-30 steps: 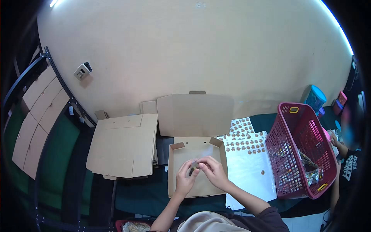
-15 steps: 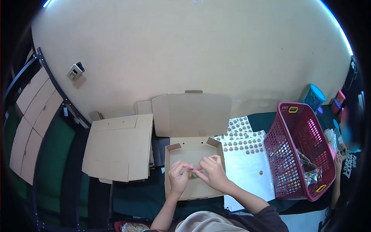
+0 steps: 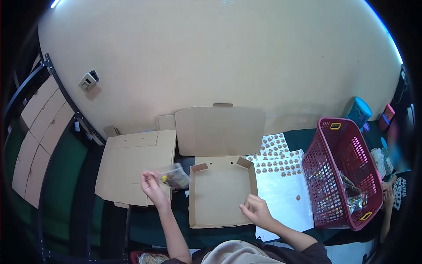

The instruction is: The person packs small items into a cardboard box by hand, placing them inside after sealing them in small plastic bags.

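Note:
My left hand (image 3: 153, 187) is closed on the end of a clear plastic bag (image 3: 178, 177). Small coloured pieces, one of them yellow, show through the bag, which is smeared by motion. It hangs over the right side of the stacked flat cardboard, left of the open cardboard box (image 3: 215, 193). My right hand (image 3: 258, 211) is above the box's right wall near its front corner, fingers curled in, and nothing shows in them. The box lies with its lid (image 3: 220, 132) raised against the wall, and its bare bottom is visible.
Flat cardboard boxes (image 3: 127, 169) are stacked at left. Sheets of round stickers (image 3: 281, 207) lie to the right of the box. Beyond them stands a maroon basket (image 3: 312, 185) with plastic packets inside. Another person's hand (image 3: 388, 187) shows at far right.
The hands have parted from above the box. My left hand has swung left with the plastic bag; my right hand has moved right and down to the box's edge.

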`<state>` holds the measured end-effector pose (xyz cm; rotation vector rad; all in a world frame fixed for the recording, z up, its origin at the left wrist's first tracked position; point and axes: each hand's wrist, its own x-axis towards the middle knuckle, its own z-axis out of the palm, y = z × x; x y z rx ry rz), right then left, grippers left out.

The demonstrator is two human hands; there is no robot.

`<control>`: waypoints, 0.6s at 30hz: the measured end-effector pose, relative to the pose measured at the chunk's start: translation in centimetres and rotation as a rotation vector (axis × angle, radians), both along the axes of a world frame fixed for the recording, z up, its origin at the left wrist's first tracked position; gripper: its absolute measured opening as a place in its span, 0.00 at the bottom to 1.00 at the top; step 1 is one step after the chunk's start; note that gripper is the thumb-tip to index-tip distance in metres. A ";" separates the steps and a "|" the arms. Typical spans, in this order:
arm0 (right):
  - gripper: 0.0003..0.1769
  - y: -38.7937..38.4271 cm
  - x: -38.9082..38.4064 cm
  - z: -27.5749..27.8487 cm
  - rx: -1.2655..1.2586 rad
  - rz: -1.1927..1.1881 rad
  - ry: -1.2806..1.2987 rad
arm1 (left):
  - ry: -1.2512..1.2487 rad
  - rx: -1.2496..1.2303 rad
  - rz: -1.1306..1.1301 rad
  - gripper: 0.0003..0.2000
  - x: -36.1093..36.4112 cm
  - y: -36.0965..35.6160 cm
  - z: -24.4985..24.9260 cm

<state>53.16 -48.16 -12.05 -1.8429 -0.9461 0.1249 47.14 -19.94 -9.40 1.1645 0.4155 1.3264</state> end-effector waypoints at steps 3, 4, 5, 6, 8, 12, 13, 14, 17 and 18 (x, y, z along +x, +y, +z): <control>0.13 0.3 1.0 -0.9 0.079 -0.022 0.232 | -0.025 -0.067 -0.211 0.14 0.1 -3.0 0.6; 0.09 0.4 1.5 -1.7 0.071 0.002 0.281 | -0.123 -0.110 -0.354 0.13 0.3 -3.1 -0.6; 0.09 1.0 1.8 -2.1 0.073 0.003 0.279 | -0.116 -0.171 -0.472 0.14 0.4 -3.5 -1.5; 0.08 1.9 1.9 -2.3 0.150 0.050 0.358 | -0.168 -0.279 -0.607 0.15 1.0 -3.9 -2.6; 0.16 3.0 2.0 -2.2 0.162 0.250 0.506 | -0.268 -0.491 -0.919 0.13 1.6 -5.5 -4.5; 0.17 4.1 0.5 -3.2 0.006 0.785 1.057 | -0.588 -1.090 -1.425 0.11 2.1 -8.5 -7.4; 0.17 4.2 0.3 -3.3 0.005 0.795 1.060 | -0.487 -1.175 -1.299 0.14 1.3 -9.0 -6.9; 0.16 4.3 0.2 -3.3 0.046 0.762 1.075 | -0.385 -1.189 -1.236 0.18 1.0 -9.1 -6.1; 0.14 4.5 0.1 -5.2 0.162 0.678 1.110 | -0.142 -1.023 -1.270 0.30 -0.7 -7.5 -8.6; 0.15 4.5 0.0 -5.8 0.226 0.552 1.349 | -0.131 -1.079 -1.267 0.30 -1.6 -7.8 -8.3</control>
